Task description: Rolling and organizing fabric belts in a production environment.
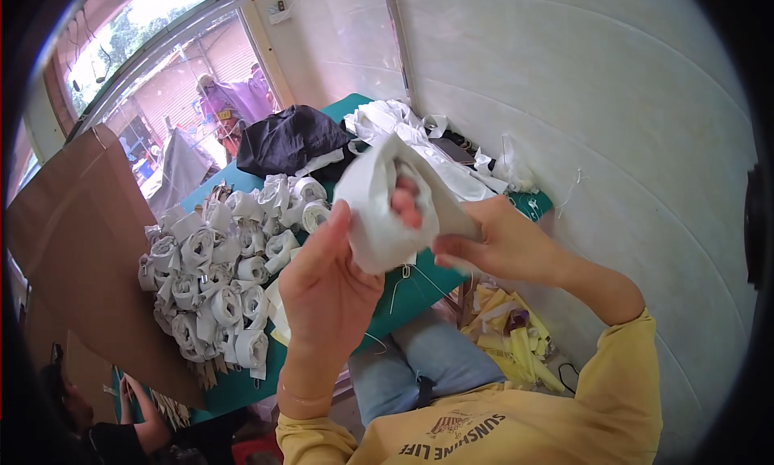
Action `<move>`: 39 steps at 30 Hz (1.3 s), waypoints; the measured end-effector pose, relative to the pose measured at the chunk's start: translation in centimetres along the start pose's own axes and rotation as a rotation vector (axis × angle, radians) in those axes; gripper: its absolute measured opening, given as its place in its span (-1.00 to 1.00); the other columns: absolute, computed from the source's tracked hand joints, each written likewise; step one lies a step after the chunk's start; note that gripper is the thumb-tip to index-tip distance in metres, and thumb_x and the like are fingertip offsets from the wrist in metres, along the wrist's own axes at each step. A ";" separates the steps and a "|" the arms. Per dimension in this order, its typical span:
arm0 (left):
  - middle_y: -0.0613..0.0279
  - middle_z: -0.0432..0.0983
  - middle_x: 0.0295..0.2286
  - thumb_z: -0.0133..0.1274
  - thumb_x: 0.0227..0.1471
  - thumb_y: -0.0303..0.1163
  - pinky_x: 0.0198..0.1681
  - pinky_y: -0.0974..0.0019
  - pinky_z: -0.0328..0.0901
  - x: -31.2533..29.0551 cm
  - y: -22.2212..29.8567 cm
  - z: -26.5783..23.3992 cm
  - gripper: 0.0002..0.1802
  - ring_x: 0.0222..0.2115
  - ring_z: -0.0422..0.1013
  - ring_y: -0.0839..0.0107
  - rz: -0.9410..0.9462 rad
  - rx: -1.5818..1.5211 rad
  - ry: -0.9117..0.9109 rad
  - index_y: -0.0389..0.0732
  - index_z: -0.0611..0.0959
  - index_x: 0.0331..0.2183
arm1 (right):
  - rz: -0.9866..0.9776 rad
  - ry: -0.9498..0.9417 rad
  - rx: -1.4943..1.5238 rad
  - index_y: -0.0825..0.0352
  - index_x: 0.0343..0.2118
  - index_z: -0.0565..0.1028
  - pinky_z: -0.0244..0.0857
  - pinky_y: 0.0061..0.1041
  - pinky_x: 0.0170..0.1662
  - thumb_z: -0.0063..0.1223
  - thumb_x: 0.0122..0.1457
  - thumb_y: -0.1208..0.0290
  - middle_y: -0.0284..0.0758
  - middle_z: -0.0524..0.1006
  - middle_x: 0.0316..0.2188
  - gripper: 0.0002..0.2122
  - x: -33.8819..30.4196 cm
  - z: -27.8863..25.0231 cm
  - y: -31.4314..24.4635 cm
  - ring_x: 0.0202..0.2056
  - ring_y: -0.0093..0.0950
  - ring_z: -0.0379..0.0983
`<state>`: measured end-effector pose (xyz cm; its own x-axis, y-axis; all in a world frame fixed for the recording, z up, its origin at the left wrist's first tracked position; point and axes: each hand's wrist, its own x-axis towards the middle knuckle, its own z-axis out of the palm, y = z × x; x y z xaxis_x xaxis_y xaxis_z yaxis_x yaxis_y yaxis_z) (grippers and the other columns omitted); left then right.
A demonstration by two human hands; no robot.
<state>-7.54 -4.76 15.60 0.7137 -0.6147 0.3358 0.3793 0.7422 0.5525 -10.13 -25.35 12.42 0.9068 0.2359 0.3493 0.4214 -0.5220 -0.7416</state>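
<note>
A loose roll of white fabric strip (pixel 375 215) is held up in front of me, above the table's near edge. My left hand (pixel 326 280) is closed on it, the thumb along its outer side and fingertips showing through the hollow middle. At the right, my right hand (pixel 508 243) pinches the strip where it runs off the roll, thumb below and fingers above. Several small white fabric rolls (pixel 214 280), some with metal clips, are heaped on the green table (pixel 419 300) to the left.
A brown cardboard sheet (pixel 97 263) stands along the left. Dark cloth (pixel 294 140) and white fabric (pixel 391 120) lie at the back. Yellow scraps (pixel 516 336) are piled low on the right, below a pale wall (pixel 580 78). A co-worker's arms (pixel 145 413) show at lower left.
</note>
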 end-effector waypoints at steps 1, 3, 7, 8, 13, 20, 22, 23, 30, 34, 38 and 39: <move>-0.11 0.34 -0.08 -0.30 0.19 -0.34 0.03 0.26 0.28 0.5 -0.1 -0.6 -0.54 -0.04 0.33 0.22 0.040 -0.031 -0.176 -0.51 0.22 0.01 | 0.146 -0.118 0.150 0.37 -0.29 0.51 0.31 -0.52 -0.32 0.18 0.04 0.31 -0.32 0.55 -0.47 -0.75 0.0 0.0 -0.3 -0.43 -0.50 0.47; -0.12 0.31 -0.04 -0.31 0.19 -0.32 0.09 0.27 0.19 2.2 -0.3 -2.3 -0.50 0.01 0.28 0.19 0.036 -0.087 -0.336 -0.50 0.19 0.04 | 0.262 -0.140 0.283 0.38 -0.26 0.50 0.32 -0.54 -0.32 0.18 0.05 0.27 -0.34 0.55 -0.47 -0.71 -0.6 0.9 0.0 -0.43 -0.54 0.47; -0.12 0.29 -0.02 -0.29 0.12 -0.32 0.14 0.29 0.05 3.8 -1.8 -4.9 -0.47 0.02 0.26 0.20 0.414 0.781 -0.055 -0.46 0.21 0.05 | 0.449 -0.229 0.791 0.37 -0.07 0.36 0.34 -0.62 -0.34 0.17 0.06 0.19 -0.33 0.54 -0.41 -0.54 -1.7 1.9 2.5 -0.43 -0.62 0.47; -0.07 0.31 -0.04 -0.23 -0.01 -0.39 0.13 0.31 0.03 3.8 -1.0 -5.0 -0.47 0.00 0.26 0.25 0.335 0.705 -0.060 -0.43 0.24 0.01 | 0.448 -0.238 0.794 0.37 -0.07 0.36 0.34 -0.62 -0.34 0.17 0.06 0.19 -0.33 0.54 -0.41 -0.54 -2.0 2.1 2.1 -0.43 -0.62 0.47; 0.02 0.36 -0.09 -0.18 -0.25 -0.47 0.07 0.30 0.12 4.4 -2.5 -8.6 -0.37 -0.08 0.33 0.25 0.294 0.868 -0.055 -0.39 0.23 -0.01 | 0.223 0.054 0.743 0.36 0.03 0.18 0.36 -0.65 -0.31 0.11 0.11 0.28 -0.29 0.53 -0.33 -0.50 -3.3 2.3 0.5 -0.40 -0.64 0.47; -0.18 0.38 -0.42 -0.01 -0.21 -0.58 -0.37 0.19 0.26 2.2 -4.7 -10.4 -0.57 -0.36 0.41 0.01 0.229 1.555 -0.113 -0.37 0.27 -0.22 | 0.203 0.055 1.027 0.40 -0.08 0.34 0.34 -0.61 -0.15 -0.01 0.16 0.45 -0.23 0.50 -0.22 -0.72 -1.5 0.3 1.7 -0.25 -0.58 0.47; -0.19 0.41 -0.42 0.08 -0.10 -0.50 -0.38 0.13 0.26 1.8 -5.4 -11.0 -0.58 -0.36 0.40 -0.11 0.266 1.486 -0.087 -0.36 0.27 -0.21 | 0.138 0.049 0.913 0.40 -0.07 0.33 0.33 -0.59 -0.12 -0.02 0.16 0.46 -0.22 0.48 -0.19 -0.72 -0.8 1.7 1.9 -0.20 -0.56 0.46; -0.22 0.42 -0.41 0.09 -0.02 -0.43 -0.37 0.08 0.26 1.6 -6.0 -12.2 -0.57 -0.36 0.38 -0.20 0.182 1.484 0.050 -0.37 0.26 -0.18 | 0.069 0.055 0.799 0.40 -0.06 0.33 0.33 -0.57 -0.09 -0.03 0.16 0.47 -0.21 0.47 -0.16 -0.71 -0.3 2.3 2.1 -0.16 -0.53 0.45; -0.25 0.35 -0.42 0.14 -0.17 -0.55 -0.35 0.00 0.20 0.7 -8.3 -13.6 -0.52 -0.38 0.29 -0.21 0.460 1.781 0.056 -0.45 0.30 -0.20 | 0.127 0.226 0.634 0.34 -0.20 0.47 0.25 -0.61 -0.12 -0.01 0.19 0.23 -0.43 0.51 -0.30 -0.74 4.2 4.0 4.9 -0.23 -0.66 0.38; -0.18 0.36 -0.44 0.13 -0.21 -0.53 -0.35 0.04 0.20 0.7 -7.2 -15.4 -0.59 -0.38 0.31 -0.13 0.565 1.870 0.001 -0.43 0.37 -0.27 | 0.256 -0.005 0.742 0.36 -0.06 0.40 0.18 -0.61 -0.02 -0.09 0.22 0.14 -0.41 0.49 -0.22 -0.62 5.6 4.3 5.3 -0.18 -0.65 0.35; -0.09 0.41 -0.42 0.10 -0.28 -0.52 -0.27 0.08 0.26 0.3 -4.4 -17.0 -0.68 -0.35 0.37 -0.02 0.709 2.091 -0.181 -0.38 0.46 -0.36 | 0.243 -0.162 0.644 0.45 0.09 0.22 0.12 -0.62 0.04 -0.14 0.24 0.13 -0.33 0.41 -0.08 -0.50 5.6 4.8 4.6 -0.07 -0.61 0.30; -0.09 0.41 -0.42 0.10 -0.28 -0.52 -0.27 0.08 0.26 0.4 -4.0 -17.1 -0.68 -0.35 0.37 -0.02 0.703 2.089 -0.174 -0.38 0.46 -0.36 | 0.196 -0.184 0.586 0.49 0.14 0.08 0.07 -0.60 0.08 -0.17 0.25 0.11 -0.28 0.33 0.00 -0.43 5.4 4.8 4.3 0.00 -0.58 0.23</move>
<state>1.27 -3.38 0.47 0.3230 -0.5532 0.7679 -0.9124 -0.3977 0.0972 -3.36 -22.42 8.35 0.9320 0.3455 0.1099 0.1345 -0.0481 -0.9897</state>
